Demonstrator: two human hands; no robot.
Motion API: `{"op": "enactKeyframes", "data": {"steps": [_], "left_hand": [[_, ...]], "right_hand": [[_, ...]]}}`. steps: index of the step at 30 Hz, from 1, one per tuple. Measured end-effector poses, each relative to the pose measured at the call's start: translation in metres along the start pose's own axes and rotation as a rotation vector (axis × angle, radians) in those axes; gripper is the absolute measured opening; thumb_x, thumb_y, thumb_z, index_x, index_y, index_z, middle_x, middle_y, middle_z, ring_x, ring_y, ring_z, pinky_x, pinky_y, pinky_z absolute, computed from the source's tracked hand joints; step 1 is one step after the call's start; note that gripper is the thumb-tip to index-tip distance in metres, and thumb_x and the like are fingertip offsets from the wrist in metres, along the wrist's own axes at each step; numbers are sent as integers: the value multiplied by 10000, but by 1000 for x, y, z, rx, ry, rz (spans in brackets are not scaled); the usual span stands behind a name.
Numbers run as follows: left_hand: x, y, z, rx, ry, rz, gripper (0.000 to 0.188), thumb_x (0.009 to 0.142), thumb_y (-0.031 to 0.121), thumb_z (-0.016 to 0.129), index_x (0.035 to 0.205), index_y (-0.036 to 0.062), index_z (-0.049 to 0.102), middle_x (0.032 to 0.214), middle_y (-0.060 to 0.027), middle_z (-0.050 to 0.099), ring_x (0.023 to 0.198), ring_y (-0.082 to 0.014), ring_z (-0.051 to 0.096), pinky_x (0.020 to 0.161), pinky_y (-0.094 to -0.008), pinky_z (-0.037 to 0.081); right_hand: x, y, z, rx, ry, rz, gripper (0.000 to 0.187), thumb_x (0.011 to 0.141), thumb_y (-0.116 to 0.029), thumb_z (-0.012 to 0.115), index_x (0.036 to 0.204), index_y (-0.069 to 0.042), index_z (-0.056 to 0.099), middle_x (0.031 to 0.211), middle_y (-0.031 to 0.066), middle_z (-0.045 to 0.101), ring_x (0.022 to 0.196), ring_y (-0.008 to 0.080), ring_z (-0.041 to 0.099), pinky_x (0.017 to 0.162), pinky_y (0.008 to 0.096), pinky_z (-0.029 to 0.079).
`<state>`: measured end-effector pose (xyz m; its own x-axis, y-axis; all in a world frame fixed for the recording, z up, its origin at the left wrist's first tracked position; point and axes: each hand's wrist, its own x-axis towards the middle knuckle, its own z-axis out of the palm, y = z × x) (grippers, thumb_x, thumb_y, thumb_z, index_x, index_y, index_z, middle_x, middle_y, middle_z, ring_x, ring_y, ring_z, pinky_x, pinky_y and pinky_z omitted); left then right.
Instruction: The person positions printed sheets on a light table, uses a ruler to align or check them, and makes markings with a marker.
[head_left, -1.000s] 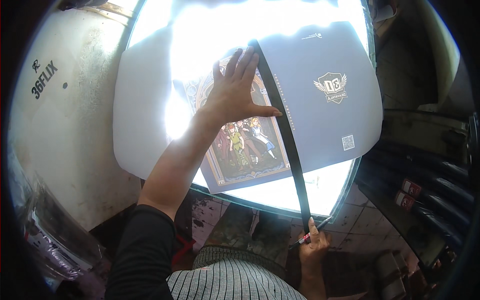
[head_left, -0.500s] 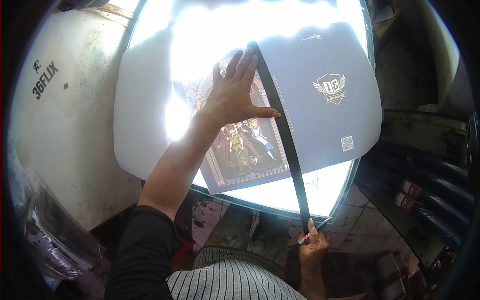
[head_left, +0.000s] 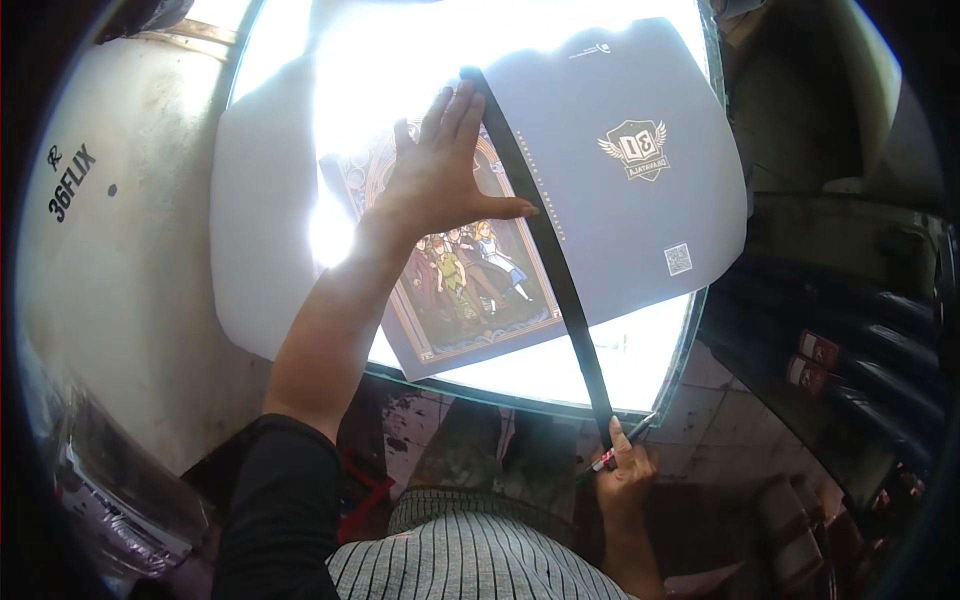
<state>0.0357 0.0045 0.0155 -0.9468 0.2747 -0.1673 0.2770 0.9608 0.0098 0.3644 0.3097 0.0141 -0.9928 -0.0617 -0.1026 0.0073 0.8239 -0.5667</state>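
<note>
A printed cover sheet (head_left: 650,235), dark blue-grey with a winged emblem and a colourful picture of storybook figures, lies on a brightly lit glass table. Across it slants a long black strip (head_left: 540,222), like a straightedge, which reaches past the table's near edge. My left hand (head_left: 440,170) is spread flat over the picture side, fingertips by the strip's far end and thumb touching its middle. At the strip's near end, my right hand (head_left: 625,475) is closed around a slim pen-like tool (head_left: 640,425), one finger against the strip. Glare hides part of the sheet's far side.
The lit glass table (head_left: 655,370) has a bare glass edge nearest me. A pale panel (head_left: 130,200) stands at left, with plastic-wrapped material (head_left: 125,490) below it. Dark wrapped rolls (head_left: 830,300) lie at right. Beneath the table edge is a tiled floor (head_left: 700,400).
The view has shifted, so the table and sheet appear a little farther left and up. Both hands keep about the same places on the strip.
</note>
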Motion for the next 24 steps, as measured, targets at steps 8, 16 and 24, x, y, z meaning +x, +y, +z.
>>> {"op": "enactKeyframes", "data": {"steps": [8, 16, 24], "left_hand": [[4, 13, -14, -12, -92, -34, 1517, 523, 893, 717, 1567, -36, 129, 1647, -245, 92, 1545, -377, 26, 1194, -659, 81], [6, 15, -38, -54, -181, -123, 1484, 551, 832, 763, 1568, -38, 121, 1647, -244, 92, 1541, -381, 44, 1203, -646, 113], [12, 21, -56, -41, -364, -122, 1446, 604, 781, 779, 1570, -40, 85, 1659, -211, 69, 1540, -378, 60, 1190, -668, 162]], "right_hand": [[-5, 5, -3, -53, -16, -4, 658, 717, -120, 816, 1346, -125, 624, 694, 81, 531, 621, 297, 546, 706, 435, 438], [-9, 46, -35, 434, 346, 361, 363, 971, -29, 621, 1322, 40, 559, 1030, 146, 682, 840, 176, 650, 750, 323, 528], [290, -58, -22, 386, 331, -375, 175, 822, -40, 769, 986, -22, 712, 880, 105, 711, 814, 265, 665, 855, 410, 493]]}}
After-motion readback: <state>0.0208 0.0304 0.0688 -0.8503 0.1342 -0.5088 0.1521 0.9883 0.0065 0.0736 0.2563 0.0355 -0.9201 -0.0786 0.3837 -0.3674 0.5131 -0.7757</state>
